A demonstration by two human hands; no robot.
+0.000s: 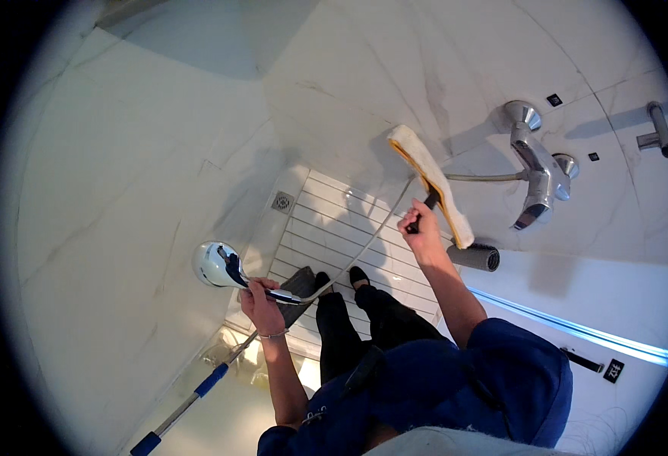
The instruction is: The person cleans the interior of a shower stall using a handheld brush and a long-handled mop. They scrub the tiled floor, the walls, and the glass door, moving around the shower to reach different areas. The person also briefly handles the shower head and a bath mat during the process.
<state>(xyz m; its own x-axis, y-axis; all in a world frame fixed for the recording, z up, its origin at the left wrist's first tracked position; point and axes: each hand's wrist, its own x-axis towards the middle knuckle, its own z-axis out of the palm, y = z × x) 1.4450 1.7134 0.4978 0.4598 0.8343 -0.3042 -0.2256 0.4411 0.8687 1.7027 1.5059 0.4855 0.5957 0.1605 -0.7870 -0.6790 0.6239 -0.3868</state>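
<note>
My left hand (260,308) is closed around the handle of a chrome shower head (218,264), whose round head points toward the left marble wall. From the handle's end a flexible hose (379,228) runs up to the chrome mixer tap (538,171) on the right wall. My right hand (424,229) grips the black handle of a window washer (434,176) with a white fleece pad and a yellow edge. The washer is held up near the right wall, below and left of the tap; whether it touches the wall I cannot tell.
A white slatted floor (326,216) lies under my feet, with a square drain (282,201) at its left. A flat mop with blue grips (211,380) leans at lower left. A grey roll (474,257) sits by the right wall, beneath the washer. A chrome fitting (659,131) juts out at far right.
</note>
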